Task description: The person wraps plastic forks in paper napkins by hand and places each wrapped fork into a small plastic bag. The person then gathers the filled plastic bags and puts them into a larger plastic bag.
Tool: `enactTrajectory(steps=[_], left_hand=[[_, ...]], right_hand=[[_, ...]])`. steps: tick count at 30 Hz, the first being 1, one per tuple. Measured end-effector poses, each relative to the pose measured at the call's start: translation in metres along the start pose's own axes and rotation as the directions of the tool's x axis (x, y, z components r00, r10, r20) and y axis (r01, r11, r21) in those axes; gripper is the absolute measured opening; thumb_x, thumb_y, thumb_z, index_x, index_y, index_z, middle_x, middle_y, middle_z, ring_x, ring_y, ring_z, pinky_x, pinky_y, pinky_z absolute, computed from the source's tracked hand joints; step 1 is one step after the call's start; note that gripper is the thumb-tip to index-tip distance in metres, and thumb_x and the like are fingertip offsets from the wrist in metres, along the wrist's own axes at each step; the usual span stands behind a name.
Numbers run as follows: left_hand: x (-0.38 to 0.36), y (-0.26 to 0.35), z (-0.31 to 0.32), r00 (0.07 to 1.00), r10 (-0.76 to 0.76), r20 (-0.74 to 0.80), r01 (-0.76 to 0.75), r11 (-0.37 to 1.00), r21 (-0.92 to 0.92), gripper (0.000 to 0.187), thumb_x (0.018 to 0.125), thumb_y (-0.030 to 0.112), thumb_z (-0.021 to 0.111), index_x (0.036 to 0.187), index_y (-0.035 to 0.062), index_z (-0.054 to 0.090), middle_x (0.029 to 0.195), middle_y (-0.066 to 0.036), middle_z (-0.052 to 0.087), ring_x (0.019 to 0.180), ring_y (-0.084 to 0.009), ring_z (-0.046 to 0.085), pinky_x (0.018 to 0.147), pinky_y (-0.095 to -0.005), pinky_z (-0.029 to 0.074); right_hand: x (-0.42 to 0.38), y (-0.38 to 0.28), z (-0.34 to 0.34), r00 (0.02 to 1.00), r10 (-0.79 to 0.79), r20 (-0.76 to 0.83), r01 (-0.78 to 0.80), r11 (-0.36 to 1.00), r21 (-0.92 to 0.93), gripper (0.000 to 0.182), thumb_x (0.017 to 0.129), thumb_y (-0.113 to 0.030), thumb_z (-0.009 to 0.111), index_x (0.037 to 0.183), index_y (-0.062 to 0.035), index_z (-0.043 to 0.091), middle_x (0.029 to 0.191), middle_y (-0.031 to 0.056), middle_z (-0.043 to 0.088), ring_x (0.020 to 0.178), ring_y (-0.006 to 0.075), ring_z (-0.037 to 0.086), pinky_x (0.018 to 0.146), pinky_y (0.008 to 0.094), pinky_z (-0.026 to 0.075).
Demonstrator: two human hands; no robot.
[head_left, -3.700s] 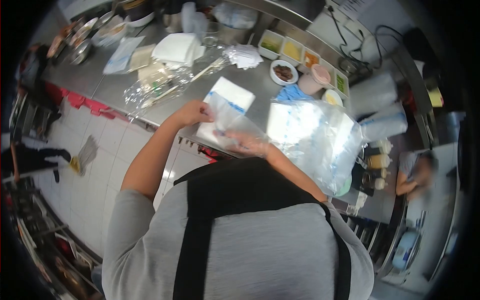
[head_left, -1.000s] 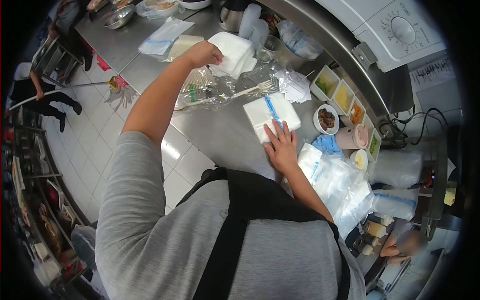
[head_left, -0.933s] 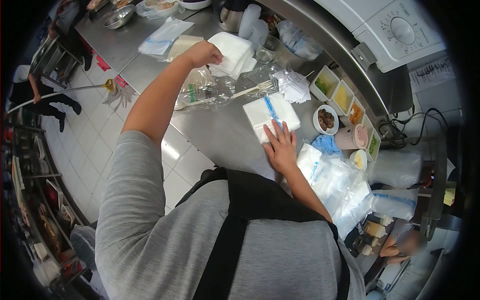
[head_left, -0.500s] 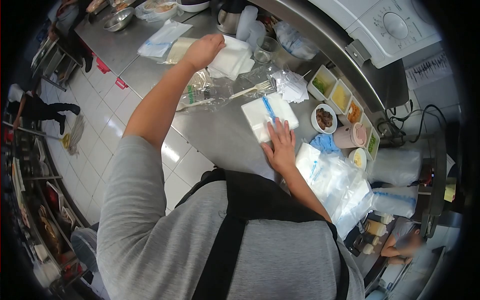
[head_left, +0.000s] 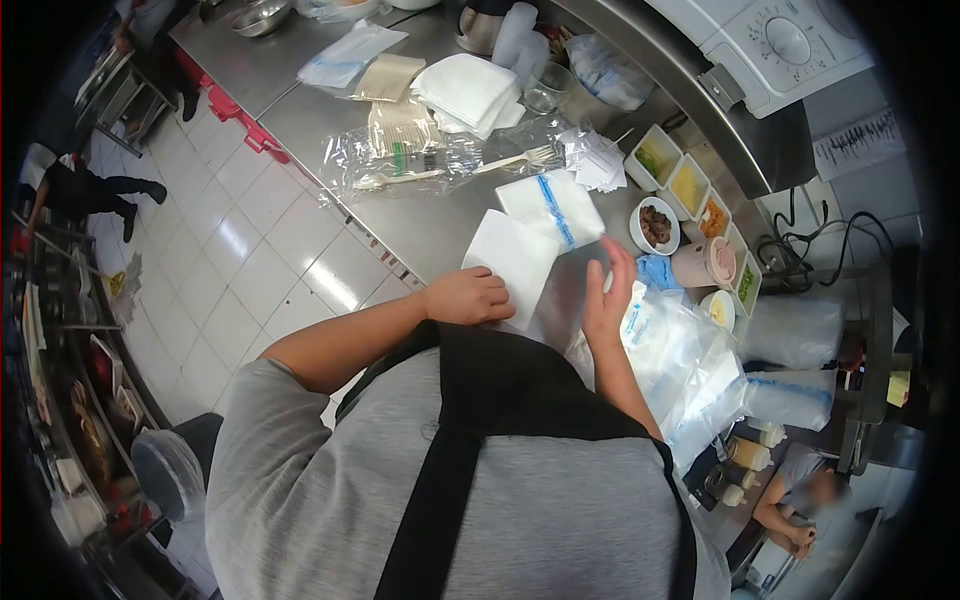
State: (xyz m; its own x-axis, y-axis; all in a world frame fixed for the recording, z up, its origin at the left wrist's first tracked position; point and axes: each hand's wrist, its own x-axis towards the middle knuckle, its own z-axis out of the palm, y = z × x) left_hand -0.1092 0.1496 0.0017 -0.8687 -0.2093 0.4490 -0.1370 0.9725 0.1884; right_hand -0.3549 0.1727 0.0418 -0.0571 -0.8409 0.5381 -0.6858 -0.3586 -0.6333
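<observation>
My left hand (head_left: 468, 297) is closed on the lower edge of a white napkin (head_left: 512, 258), close to the apron. The napkin's far end lies against a folded white packet with a blue stripe (head_left: 580, 208). My right hand (head_left: 610, 295) is just below that packet, fingers raised and apart, holding nothing. Farther up the steel counter sits a stack of white napkins (head_left: 465, 92), beside brown paper packets (head_left: 388, 78). Clear plastic wraps with a light spoon (head_left: 400, 179) and a fork (head_left: 520, 158) lie between the stack and the striped packet.
To the right are a bowl of dark food (head_left: 655, 226), topping containers (head_left: 690, 186), a pink cup (head_left: 708, 262) and plastic bags (head_left: 680, 370). A clear cup (head_left: 548, 88) stands near the back. One person is at the far left, another at the lower right.
My left hand has come from the napkin stack down toward the apron, now with a napkin in it. My right hand has lifted off the striped packet.
</observation>
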Motion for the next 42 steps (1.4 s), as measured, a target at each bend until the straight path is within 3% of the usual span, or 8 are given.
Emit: enactTrajectory(steps=[4, 8, 12, 19, 26, 29, 36, 42], left_hand=[[-0.013, -0.025, -0.007, 0.945, -0.266, -0.188, 0.263, 0.964, -0.044, 0.026, 0.076, 0.019, 0.066, 0.101, 0.0113, 0.063, 0.101, -0.006, 0.062, 0.095, -0.0237, 0.060, 0.083, -0.0377, 0.046], [-0.014, -0.076, -0.065, 0.468, -0.845, -0.258, 0.884, 0.455, 0.109, 0.036, 0.078, 0.022, 0.068, 0.113, 0.0152, 0.059, 0.129, -0.011, 0.052, 0.120, -0.0326, 0.047, 0.097, -0.0470, 0.040], [-0.047, -0.091, -0.064, 0.291, -0.920, -0.262, 0.951, 0.247, 0.188, 0.059, 0.086, 0.037, 0.062, 0.139, 0.0263, 0.040, 0.148, -0.010, 0.032, 0.139, -0.0336, 0.024, 0.108, -0.0595, 0.021], [-0.078, -0.099, -0.035, 0.300, -0.903, -0.307, 0.937, 0.219, 0.271, 0.063, 0.089, 0.048, 0.052, 0.145, 0.0297, 0.030, 0.154, -0.007, 0.022, 0.141, -0.0345, 0.018, 0.110, -0.0578, 0.016], [-0.076, -0.098, -0.038, 0.286, -0.906, -0.312, 0.947, 0.217, 0.238, 0.064, 0.090, 0.047, 0.051, 0.146, 0.0281, 0.028, 0.153, -0.008, 0.023, 0.141, -0.0342, 0.020, 0.111, -0.0555, 0.016], [-0.078, -0.098, -0.037, 0.292, -0.901, -0.322, 0.947, 0.226, 0.226, 0.063, 0.091, 0.047, 0.049, 0.147, 0.0271, 0.027, 0.153, -0.007, 0.023, 0.141, -0.0340, 0.020, 0.111, -0.0552, 0.016], [-0.078, -0.098, -0.036, 0.285, -0.905, -0.317, 0.951, 0.224, 0.213, 0.063, 0.091, 0.044, 0.049, 0.147, 0.0268, 0.025, 0.153, -0.007, 0.024, 0.141, -0.0334, 0.020, 0.111, -0.0553, 0.016], [-0.078, -0.099, -0.039, 0.301, -0.905, -0.302, 0.946, 0.243, 0.215, 0.065, 0.091, 0.048, 0.047, 0.148, 0.0282, 0.023, 0.154, -0.008, 0.023, 0.142, -0.0321, 0.019, 0.111, -0.0555, 0.016]], right_hand=[[0.044, -0.011, 0.034, 0.969, -0.186, 0.164, 0.190, 0.982, -0.008, 0.020, 0.082, -0.009, 0.063, 0.101, -0.0040, 0.067, 0.108, 0.0120, 0.059, 0.104, 0.0304, 0.054, 0.090, 0.0379, 0.043], [0.095, 0.002, 0.105, 0.885, -0.297, 0.357, 0.317, 0.948, 0.004, 0.024, 0.077, -0.003, 0.060, 0.100, -0.0056, 0.068, 0.109, 0.0101, 0.061, 0.103, 0.0304, 0.055, 0.088, 0.0395, 0.045], [0.120, 0.027, 0.157, 0.798, -0.369, 0.477, 0.483, 0.864, -0.140, 0.030, 0.076, -0.001, 0.055, 0.103, -0.0087, 0.066, 0.108, 0.0076, 0.061, 0.105, 0.0289, 0.053, 0.090, 0.0404, 0.044], [0.151, 0.021, 0.167, 0.725, -0.116, 0.678, 0.426, 0.850, -0.311, 0.014, 0.080, -0.008, 0.054, 0.091, -0.0096, 0.062, 0.097, 0.0078, 0.061, 0.099, 0.0290, 0.054, 0.083, 0.0420, 0.045], [0.187, 0.012, 0.133, 0.843, -0.498, 0.202, 0.492, 0.867, 0.082, 0.015, 0.085, -0.010, 0.056, 0.099, -0.0070, 0.052, 0.096, 0.0122, 0.063, 0.084, 0.0329, 0.058, 0.076, 0.0429, 0.046], [0.193, -0.022, 0.124, 0.927, -0.239, 0.291, 0.061, 0.858, 0.509, 0.019, 0.087, -0.010, 0.054, 0.104, -0.0064, 0.049, 0.095, 0.0148, 0.063, 0.077, 0.0342, 0.059, 0.072, 0.0436, 0.047], [0.152, -0.017, 0.183, 0.683, -0.087, 0.725, 0.342, 0.916, -0.212, 0.026, 0.080, -0.026, 0.064, 0.103, -0.0149, 0.065, 0.078, 0.0136, 0.067, 0.078, 0.0324, 0.065, 0.072, 0.0435, 0.049], [0.142, -0.024, 0.195, 0.631, 0.000, 0.776, -0.014, 1.000, 0.012, 0.023, 0.077, -0.029, 0.067, 0.094, -0.0141, 0.072, 0.084, 0.0129, 0.068, 0.078, 0.0315, 0.065, 0.071, 0.0404, 0.049]])
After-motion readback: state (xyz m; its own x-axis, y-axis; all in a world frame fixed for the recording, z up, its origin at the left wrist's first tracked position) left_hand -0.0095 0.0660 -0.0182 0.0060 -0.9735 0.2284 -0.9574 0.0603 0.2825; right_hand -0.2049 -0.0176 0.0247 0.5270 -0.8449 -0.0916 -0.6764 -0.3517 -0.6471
